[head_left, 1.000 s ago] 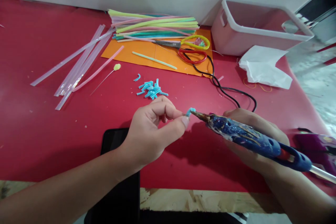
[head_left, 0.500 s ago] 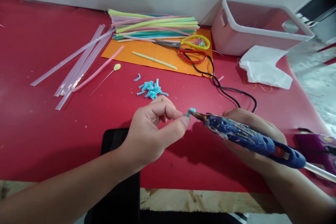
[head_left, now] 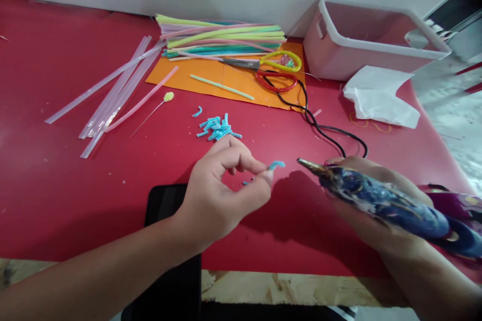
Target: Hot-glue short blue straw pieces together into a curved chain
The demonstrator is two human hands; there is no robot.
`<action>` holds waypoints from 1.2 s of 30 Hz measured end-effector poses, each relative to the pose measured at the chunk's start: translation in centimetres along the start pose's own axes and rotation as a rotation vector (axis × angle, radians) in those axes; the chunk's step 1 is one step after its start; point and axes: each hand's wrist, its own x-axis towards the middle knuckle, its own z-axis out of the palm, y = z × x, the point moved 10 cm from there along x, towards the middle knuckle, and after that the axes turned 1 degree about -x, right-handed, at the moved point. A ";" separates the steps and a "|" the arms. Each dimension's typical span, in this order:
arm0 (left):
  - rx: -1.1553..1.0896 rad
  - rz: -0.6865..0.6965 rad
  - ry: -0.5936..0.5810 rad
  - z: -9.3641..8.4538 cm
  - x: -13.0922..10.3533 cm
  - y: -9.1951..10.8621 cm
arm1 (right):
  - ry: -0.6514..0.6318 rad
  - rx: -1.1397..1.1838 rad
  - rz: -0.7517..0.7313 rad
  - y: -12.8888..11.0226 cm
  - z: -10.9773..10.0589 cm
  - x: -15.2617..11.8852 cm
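Note:
Between thumb and forefinger, my left hand (head_left: 229, 185) pinches a short, bent blue piece of pipe cleaner (head_left: 277, 164). My right hand (head_left: 376, 195) is wrapped round a blue hot glue gun (head_left: 387, 203), smeared with old glue. The gun's metal nozzle points left and stands a little apart from the blue piece. Beyond my left hand lies a small pile of cut blue pipe cleaner pieces (head_left: 218, 127), with one curved piece (head_left: 197, 111) beside it. A thin wire with a yellow fuzzy tip (head_left: 168, 97) rests further left.
Clear glue sticks (head_left: 113, 95) lie at left. Behind are bundled pipe cleaners (head_left: 226, 37) and scissors (head_left: 263, 65) on an orange sheet (head_left: 211, 80). A pink bin (head_left: 324, 55), white paper (head_left: 380, 95) and black cord (head_left: 339, 135) are at right. A phone (head_left: 169, 261) lies near the front edge.
The glue gun has moved right, its nozzle coming away from the blue piece, and has tilted. My left hand stays nearly in place, still pinching the piece.

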 end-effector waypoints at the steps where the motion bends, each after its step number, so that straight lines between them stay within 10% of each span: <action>1: 0.051 0.085 0.000 0.0 -0.2 0.9 | 0.062 -0.051 0.023 0.2 -0.6 0.0; 16: 0.680 0.872 -0.173 2.9 -4.4 8.2 | -0.100 0.955 0.623 1.6 6.5 -2.2; 23: 0.620 0.949 -0.159 3.1 -4.9 8.2 | -0.268 1.062 0.750 0.8 8.5 -2.8; 36: 0.567 0.788 -0.159 3.2 -4.1 7.1 | -0.194 0.941 0.729 1.5 7.8 -2.4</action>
